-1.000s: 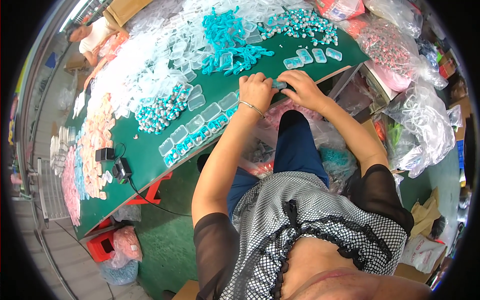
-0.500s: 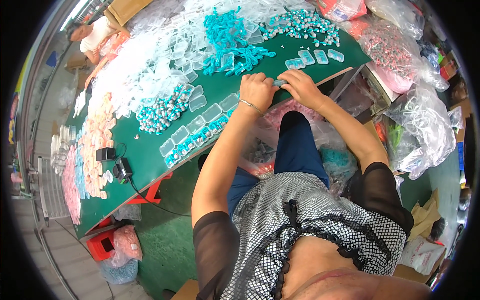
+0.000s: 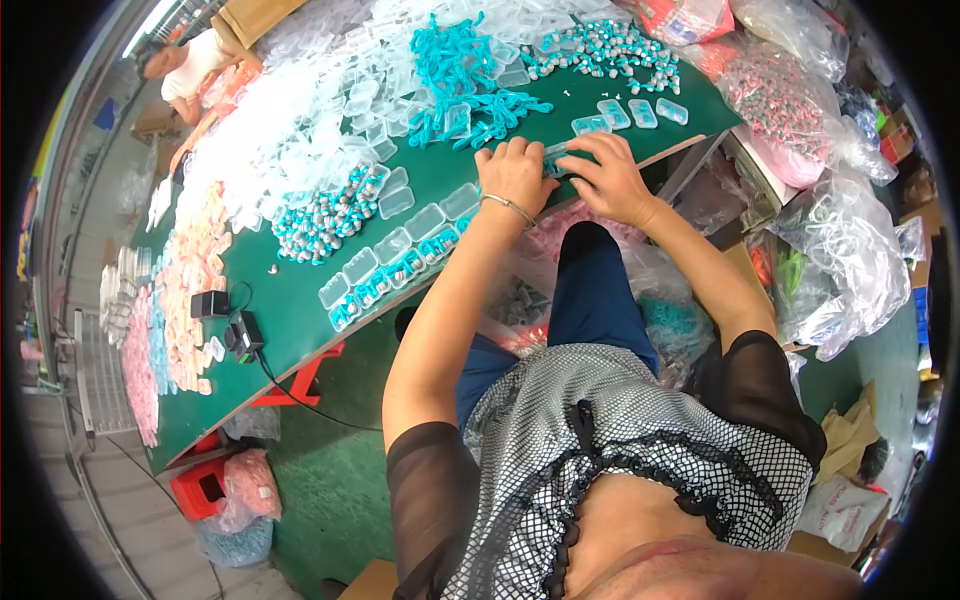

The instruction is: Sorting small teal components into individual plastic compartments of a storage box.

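Left hand (image 3: 515, 172): fingers curled on the small clear case (image 3: 556, 160), bracelet at the wrist
Right hand (image 3: 610, 175): pinching the same case from 3 o'clock
Case: at the green surface's (image 3: 300, 320) near edge
Surface: teal pieces (image 3: 455, 70) at 12 o'clock, row of clear cases (image 3: 395, 260) at 8 o'clock
Room: bagged stock (image 3: 835, 250) at 3 o'clock, red stool (image 3: 200, 487) on the floor

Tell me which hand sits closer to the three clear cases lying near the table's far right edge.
The right hand. It rests just below the three clear cases, while the left hand sits farther left. Both hold a small case.
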A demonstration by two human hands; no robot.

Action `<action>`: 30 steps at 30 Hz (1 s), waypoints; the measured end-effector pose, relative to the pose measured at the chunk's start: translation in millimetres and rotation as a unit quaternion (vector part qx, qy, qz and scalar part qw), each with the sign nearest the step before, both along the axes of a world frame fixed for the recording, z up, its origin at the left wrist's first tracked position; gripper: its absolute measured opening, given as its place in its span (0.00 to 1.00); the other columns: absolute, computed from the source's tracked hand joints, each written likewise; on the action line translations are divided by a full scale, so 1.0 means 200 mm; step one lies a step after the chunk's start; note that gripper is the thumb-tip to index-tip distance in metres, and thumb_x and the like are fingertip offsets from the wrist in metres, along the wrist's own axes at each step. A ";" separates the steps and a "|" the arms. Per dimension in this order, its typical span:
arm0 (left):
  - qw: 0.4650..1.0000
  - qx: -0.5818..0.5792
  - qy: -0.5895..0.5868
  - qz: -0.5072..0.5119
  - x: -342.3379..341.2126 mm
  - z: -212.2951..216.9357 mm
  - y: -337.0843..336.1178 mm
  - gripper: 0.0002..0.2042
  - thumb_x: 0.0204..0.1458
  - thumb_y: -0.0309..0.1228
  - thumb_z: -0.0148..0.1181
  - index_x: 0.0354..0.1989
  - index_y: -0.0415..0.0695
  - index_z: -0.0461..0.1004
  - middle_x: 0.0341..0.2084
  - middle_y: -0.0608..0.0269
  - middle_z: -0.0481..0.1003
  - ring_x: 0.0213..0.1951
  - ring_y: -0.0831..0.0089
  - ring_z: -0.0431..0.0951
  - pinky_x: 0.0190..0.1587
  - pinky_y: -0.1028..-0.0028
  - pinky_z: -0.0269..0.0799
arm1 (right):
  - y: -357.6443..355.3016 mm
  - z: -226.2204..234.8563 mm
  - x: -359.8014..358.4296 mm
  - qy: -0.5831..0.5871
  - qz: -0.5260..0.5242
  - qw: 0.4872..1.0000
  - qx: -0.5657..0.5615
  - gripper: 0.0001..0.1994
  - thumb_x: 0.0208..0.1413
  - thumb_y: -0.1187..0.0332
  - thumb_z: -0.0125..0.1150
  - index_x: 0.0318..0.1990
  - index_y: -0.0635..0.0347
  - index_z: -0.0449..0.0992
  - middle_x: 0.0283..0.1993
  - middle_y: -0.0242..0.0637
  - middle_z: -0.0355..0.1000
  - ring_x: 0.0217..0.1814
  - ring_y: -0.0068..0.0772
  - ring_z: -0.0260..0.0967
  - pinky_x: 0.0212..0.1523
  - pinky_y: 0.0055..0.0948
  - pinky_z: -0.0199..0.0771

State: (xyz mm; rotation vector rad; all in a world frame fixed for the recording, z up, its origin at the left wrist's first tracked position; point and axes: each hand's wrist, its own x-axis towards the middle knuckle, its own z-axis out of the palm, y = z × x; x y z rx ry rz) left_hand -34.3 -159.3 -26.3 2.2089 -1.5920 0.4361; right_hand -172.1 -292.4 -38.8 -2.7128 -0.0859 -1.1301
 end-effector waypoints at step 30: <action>0.998 -0.016 0.061 -0.015 0.01 -0.03 -0.01 0.23 0.32 0.37 0.70 0.42 0.50 0.73 0.36 0.64 0.72 0.41 0.65 0.74 0.42 0.60 0.58 | 0.05 -0.06 0.09 0.047 -0.036 0.997 0.042 0.18 0.38 0.73 0.56 0.42 0.53 0.74 0.56 0.38 0.62 0.61 0.45 0.54 0.58 0.44 0.52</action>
